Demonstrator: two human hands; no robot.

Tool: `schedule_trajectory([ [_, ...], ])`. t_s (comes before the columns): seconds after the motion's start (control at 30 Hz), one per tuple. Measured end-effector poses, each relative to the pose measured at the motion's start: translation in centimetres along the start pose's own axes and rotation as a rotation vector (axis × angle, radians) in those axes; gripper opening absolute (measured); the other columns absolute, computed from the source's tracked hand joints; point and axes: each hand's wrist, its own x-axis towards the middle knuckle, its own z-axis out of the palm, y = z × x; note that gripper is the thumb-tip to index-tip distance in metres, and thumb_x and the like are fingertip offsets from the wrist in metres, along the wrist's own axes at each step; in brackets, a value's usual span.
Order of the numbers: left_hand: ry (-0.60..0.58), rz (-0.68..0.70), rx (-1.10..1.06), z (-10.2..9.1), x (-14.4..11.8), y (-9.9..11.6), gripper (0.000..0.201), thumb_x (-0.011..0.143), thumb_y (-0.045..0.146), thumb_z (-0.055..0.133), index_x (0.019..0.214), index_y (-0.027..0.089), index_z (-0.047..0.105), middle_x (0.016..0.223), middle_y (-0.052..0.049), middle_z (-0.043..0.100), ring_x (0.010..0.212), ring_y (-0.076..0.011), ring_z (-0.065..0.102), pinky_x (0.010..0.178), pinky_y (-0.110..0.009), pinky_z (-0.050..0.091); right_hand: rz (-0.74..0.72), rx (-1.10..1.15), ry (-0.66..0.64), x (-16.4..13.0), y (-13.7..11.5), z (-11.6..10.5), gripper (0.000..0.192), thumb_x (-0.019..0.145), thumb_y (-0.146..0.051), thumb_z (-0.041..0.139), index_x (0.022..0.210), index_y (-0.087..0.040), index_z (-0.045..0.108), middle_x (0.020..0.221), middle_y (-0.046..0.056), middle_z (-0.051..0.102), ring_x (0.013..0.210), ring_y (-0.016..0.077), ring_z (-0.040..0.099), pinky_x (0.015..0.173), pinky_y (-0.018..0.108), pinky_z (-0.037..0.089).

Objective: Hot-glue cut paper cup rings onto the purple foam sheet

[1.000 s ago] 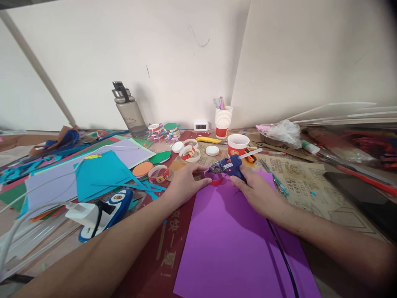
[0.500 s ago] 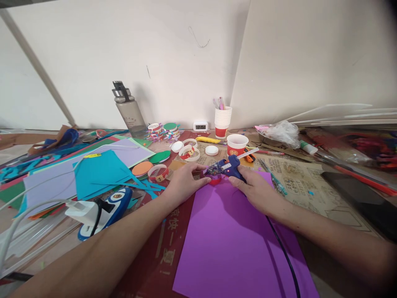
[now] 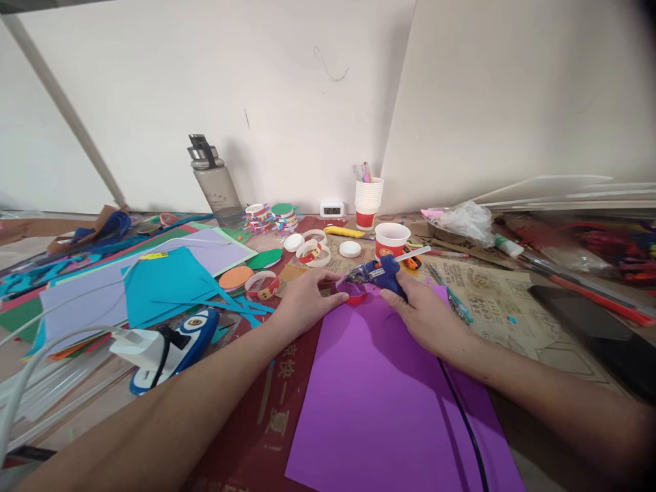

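Note:
My right hand (image 3: 417, 304) is wrapped round the handle of a blue hot glue gun (image 3: 382, 272). A glue stick (image 3: 413, 255) juts from its back end, and its nozzle points left over a red paper-cup ring (image 3: 355, 299). That ring stands at the far edge of a purple sheet (image 3: 379, 383). With thumb and fingers, my left hand (image 3: 307, 297) holds the ring's left side. Glue itself is too small to make out. Beyond the gun stands a red and white paper cup (image 3: 392, 239).
More cut cup rings (image 3: 262, 285) and white discs (image 3: 350, 249) lie behind my left hand. A power strip (image 3: 192, 345) and blue paper (image 3: 164, 287) are at left. A black cord (image 3: 464, 413) crosses the purple sheet. At right lies a dark phone (image 3: 589, 328).
The glue gun has moved slightly to the right and tilted, so more of the red ring shows beneath it. My left hand keeps its hold on the ring.

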Motion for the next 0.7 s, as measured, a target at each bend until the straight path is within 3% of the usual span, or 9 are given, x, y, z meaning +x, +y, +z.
schedule_trajectory([
  [0.27, 0.009, 0.018, -0.027, 0.1, 0.0, -0.1, 0.038, 0.072, 0.044, 0.071, 0.104, 0.022, 0.072, 0.111, -0.005, 0.072, 0.103, -0.0228, 0.066, 0.095, -0.035, 0.051, -0.011, -0.024, 0.037, -0.3, -0.3, 0.0, 0.03, 0.095, -0.039, 0.042, 0.112, -0.019, 0.057, 0.114, 0.013, 0.069, 0.107, 0.0273, 0.062, 0.087, 0.038, 0.045],
  [0.43, 0.005, 0.028, 0.001, 0.1, 0.0, -0.1, 0.039, 0.073, 0.043, 0.07, 0.106, 0.022, 0.071, 0.109, -0.005, 0.073, 0.102, -0.0235, 0.067, 0.095, -0.036, 0.052, -0.007, 0.009, 0.015, -0.3, -0.7, 0.2, 0.026, 0.095, -0.038, 0.042, 0.106, -0.02, 0.057, 0.104, 0.01, 0.071, 0.095, 0.0247, 0.064, 0.08, 0.035, 0.046],
  [0.63, -0.006, 0.037, 0.019, -0.1, 0.0, 0.2, 0.035, 0.074, 0.04, 0.069, 0.104, 0.022, 0.071, 0.108, -0.004, 0.073, 0.101, -0.0234, 0.067, 0.095, -0.035, 0.051, -0.037, 0.129, -0.06, -0.6, -1.3, -0.8, 0.027, 0.092, -0.036, 0.045, 0.109, -0.02, 0.059, 0.111, 0.008, 0.069, 0.103, 0.0239, 0.061, 0.09, 0.035, 0.045],
  [0.7, -0.024, 0.03, 0.015, -0.1, -0.1, 0.3, 0.034, 0.075, 0.041, 0.068, 0.104, 0.022, 0.071, 0.107, -0.004, 0.073, 0.101, -0.0232, 0.066, 0.094, -0.035, 0.051, -0.029, 0.142, -0.029, -0.7, -1.3, -1.4, 0.026, 0.09, -0.038, 0.046, 0.105, -0.021, 0.06, 0.109, 0.007, 0.069, 0.103, 0.0242, 0.061, 0.09, 0.035, 0.046],
])
